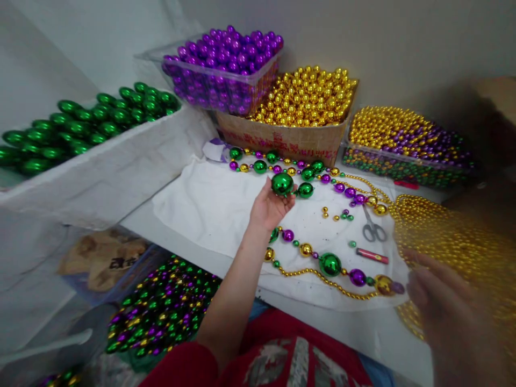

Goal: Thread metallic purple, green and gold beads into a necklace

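My left hand [268, 207] is raised over a white cloth [209, 209], fingers curled round a large green ball [282, 183]. A second green ball [305, 190] sits right beside it. A strung necklace of green, purple and gold beads [330, 264] loops across the cloth. My right hand [447, 306] is blurred at the lower right, close to a heap of gold bead strands [451, 242]; its fingers are smeared by motion.
Boxes ring the cloth: green balls [80, 126] at left, purple balls [226, 59] and gold balls [306, 97] at the back, mixed beads [403, 140] at right. Scissors [373, 228] and a red lighter [373, 255] lie on the cloth. A tub of mixed beads [161, 306] stands below.
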Action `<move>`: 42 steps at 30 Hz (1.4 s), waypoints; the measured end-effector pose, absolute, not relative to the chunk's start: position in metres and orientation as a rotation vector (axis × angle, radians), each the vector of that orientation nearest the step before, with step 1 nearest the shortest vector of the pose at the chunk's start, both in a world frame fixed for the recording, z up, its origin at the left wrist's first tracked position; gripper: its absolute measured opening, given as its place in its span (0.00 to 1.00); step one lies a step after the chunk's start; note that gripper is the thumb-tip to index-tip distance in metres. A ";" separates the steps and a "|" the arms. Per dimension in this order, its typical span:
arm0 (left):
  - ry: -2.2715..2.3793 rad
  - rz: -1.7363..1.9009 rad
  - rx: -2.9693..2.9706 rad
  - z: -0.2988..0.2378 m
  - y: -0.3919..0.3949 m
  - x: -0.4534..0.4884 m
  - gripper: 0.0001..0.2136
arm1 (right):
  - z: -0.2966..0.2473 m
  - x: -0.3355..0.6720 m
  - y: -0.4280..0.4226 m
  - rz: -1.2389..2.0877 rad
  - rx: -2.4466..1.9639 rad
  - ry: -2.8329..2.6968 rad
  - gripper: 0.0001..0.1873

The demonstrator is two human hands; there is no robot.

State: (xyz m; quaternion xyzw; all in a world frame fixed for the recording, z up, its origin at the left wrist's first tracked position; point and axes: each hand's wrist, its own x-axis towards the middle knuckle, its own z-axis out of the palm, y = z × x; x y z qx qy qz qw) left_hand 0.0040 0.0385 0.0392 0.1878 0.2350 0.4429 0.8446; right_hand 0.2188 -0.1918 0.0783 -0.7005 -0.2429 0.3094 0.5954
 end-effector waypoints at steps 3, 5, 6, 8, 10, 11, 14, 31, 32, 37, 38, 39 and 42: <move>0.529 0.980 0.436 0.055 0.045 -0.011 0.24 | 0.083 0.215 -0.191 0.696 -1.634 -0.564 0.19; 0.518 0.922 0.433 0.055 0.038 -0.009 0.22 | 0.082 0.210 -0.188 0.747 -1.622 -0.557 0.20; 0.505 0.879 0.424 0.051 0.032 -0.005 0.21 | 0.080 0.207 -0.187 0.792 -1.621 -0.560 0.21; 0.482 0.798 0.400 0.040 0.021 0.005 0.19 | 0.078 0.200 -0.184 0.884 -1.646 -0.604 0.22; 0.462 0.738 0.375 0.029 0.011 0.015 0.17 | 0.076 0.193 -0.184 0.944 -1.686 -0.664 0.22; 0.453 0.717 0.362 0.025 0.008 0.019 0.17 | 0.076 0.190 -0.185 0.957 -1.705 -0.681 0.22; 0.441 0.699 0.313 0.020 0.004 0.028 0.18 | 0.074 0.186 -0.191 0.977 -1.747 -0.703 0.23; 0.492 0.811 0.260 0.016 0.005 0.031 0.14 | 0.060 0.173 -0.200 1.019 -1.843 -0.886 0.24; 0.492 0.812 0.261 0.016 0.005 0.031 0.14 | 0.060 0.173 -0.200 1.019 -1.844 -0.890 0.24; 0.478 0.809 0.271 0.018 0.004 0.032 0.14 | 0.061 0.172 -0.200 1.013 -1.844 -0.883 0.24; 0.475 0.807 0.273 0.018 0.003 0.033 0.15 | 0.062 0.171 -0.199 1.013 -1.837 -0.870 0.24; 0.473 0.806 0.275 0.018 0.003 0.033 0.15 | 0.062 0.170 -0.198 1.011 -1.829 -0.855 0.25; 0.456 0.797 0.284 0.019 0.000 0.035 0.14 | 0.063 0.166 -0.194 1.001 -1.808 -0.814 0.25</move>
